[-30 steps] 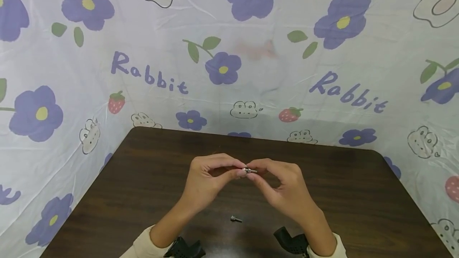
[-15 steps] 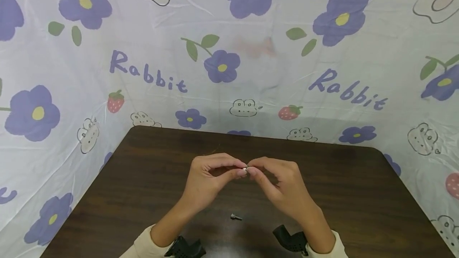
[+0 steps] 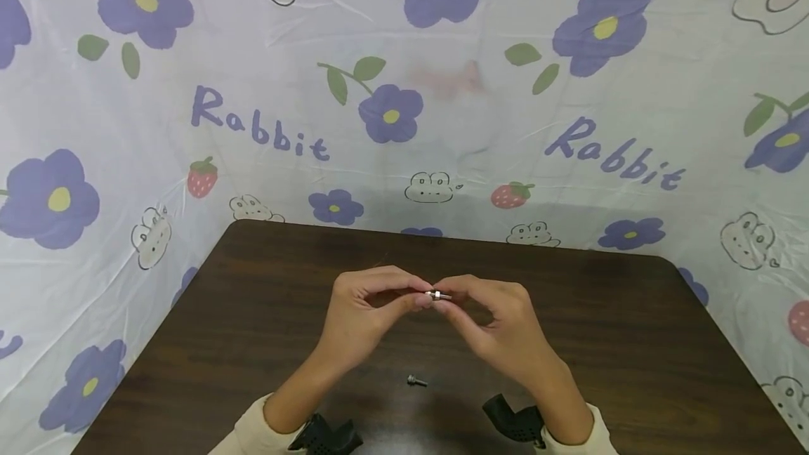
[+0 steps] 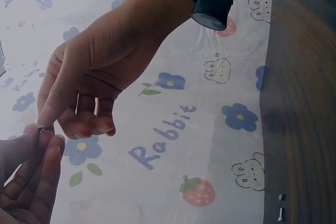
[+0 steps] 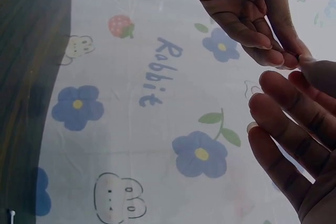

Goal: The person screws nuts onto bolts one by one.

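Note:
In the head view a small silver bolt (image 3: 446, 295) with a nut (image 3: 437, 295) on it lies level between my hands, above the table. My left hand (image 3: 360, 318) pinches its left end between thumb and index finger, which hide that end. Thumb and index finger of my right hand (image 3: 499, 318) stand on either side of the nut, parted enough to show the metal. From the left wrist view, the fingertips of both hands meet at the bolt (image 4: 43, 129). The right wrist view shows my right hand (image 5: 299, 129) with its other fingers extended, near the left hand (image 5: 247, 14).
Another small bolt (image 3: 417, 380) lies on the dark wooden table (image 3: 253, 371), nearer to me than the hands. Black wrist cameras hang below both cuffs, the right one (image 3: 512, 421) over the table's near part. A flowered cloth (image 3: 442, 146) stands behind the table.
Half a second ago my right thumb and index finger were closed over the bolt and hid it. Now they are parted again, and nut and shank show. The left hand keeps its pinch.

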### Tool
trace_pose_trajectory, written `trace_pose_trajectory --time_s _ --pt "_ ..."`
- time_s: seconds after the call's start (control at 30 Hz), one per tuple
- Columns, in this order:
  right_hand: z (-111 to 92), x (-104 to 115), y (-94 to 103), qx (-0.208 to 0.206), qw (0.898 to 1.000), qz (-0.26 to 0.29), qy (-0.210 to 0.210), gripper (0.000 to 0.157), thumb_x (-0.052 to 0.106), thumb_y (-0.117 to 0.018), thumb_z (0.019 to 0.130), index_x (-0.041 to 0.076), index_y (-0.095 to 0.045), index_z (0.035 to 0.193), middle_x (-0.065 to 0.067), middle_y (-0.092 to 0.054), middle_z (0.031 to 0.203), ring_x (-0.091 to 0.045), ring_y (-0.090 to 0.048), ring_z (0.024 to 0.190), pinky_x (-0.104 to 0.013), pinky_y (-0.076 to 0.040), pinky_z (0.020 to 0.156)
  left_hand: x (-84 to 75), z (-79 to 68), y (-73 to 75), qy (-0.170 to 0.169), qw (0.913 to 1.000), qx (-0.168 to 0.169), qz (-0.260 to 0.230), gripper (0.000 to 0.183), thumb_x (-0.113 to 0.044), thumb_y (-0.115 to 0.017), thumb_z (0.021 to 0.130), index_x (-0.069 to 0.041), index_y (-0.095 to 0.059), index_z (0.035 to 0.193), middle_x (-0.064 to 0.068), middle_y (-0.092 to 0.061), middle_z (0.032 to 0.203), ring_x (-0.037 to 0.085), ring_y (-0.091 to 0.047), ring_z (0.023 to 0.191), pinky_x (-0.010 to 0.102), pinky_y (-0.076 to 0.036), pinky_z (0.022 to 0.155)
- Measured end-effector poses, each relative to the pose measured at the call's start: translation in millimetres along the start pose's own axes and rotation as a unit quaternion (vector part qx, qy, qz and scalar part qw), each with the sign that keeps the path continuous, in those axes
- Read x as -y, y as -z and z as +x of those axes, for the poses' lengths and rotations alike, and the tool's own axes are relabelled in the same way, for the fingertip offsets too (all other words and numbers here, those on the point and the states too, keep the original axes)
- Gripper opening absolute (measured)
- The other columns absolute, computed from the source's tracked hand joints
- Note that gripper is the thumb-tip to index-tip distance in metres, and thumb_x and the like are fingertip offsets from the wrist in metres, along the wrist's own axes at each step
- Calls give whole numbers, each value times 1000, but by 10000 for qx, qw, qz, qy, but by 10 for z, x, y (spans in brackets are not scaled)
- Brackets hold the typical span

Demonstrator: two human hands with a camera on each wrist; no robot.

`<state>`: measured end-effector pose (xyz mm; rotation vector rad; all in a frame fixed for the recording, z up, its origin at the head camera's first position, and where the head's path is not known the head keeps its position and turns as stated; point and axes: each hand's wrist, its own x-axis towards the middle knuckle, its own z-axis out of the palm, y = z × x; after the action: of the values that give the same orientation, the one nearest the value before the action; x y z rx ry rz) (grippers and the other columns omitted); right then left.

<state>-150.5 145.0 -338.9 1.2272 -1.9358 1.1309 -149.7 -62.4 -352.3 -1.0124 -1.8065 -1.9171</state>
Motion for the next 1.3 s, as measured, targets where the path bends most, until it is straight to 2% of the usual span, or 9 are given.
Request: trace_pose_trajectory --time_s 0.27,0.5,0.73,1.03,1.3 --pt "-12 -14 19 195 9996 -172 -75 25 23 -62 103 2 -75 102 -7 -77 93 -13 -73 75 -23 -60 70 -12 10 7 47 10000 14 -55 13 4 -76 87 -1 -78 98 9 -75 91 23 -73 79 39 -62 69" --pt "-24 -9 6 281 9991 -172 -267 11 12 -68 99 5 -74 106 -4 -76 92 -9 -71 74 -21 -58 69 -16 -2 7 58 10000 -8 -79 13 5 -76 86 -1 -78 98 10 -75 90 23 -73 78 39 -62 69" --pt "-15 -2 -12 108 9996 -167 -193 23 25 -62 103 4 -72 104 -4 -75 88 -10 -69 70 -20 -57 66 -22 5 6 39 9999 15 -141 13 5 -76 87 0 -78 98 10 -75 90 24 -73 78 41 -62 69" --pt "-18 -4 -9 150 9996 -139 -173 22 24 -61 104 5 -72 106 -3 -76 92 -10 -71 74 -21 -58 69 -15 -1 1 100 9999 12 -95 12 4 -76 87 0 -78 98 10 -75 90 23 -72 78 40 -62 70" --pt "-12 14 10 155 9996 -164 -195 24 27 -66 101 5 -72 107 -4 -76 92 -12 -71 74 -21 -58 69 -6 -1 -13 106 9999 14 -62 11 3 -76 88 -1 -78 98 9 -75 90 23 -72 78 39 -62 69"
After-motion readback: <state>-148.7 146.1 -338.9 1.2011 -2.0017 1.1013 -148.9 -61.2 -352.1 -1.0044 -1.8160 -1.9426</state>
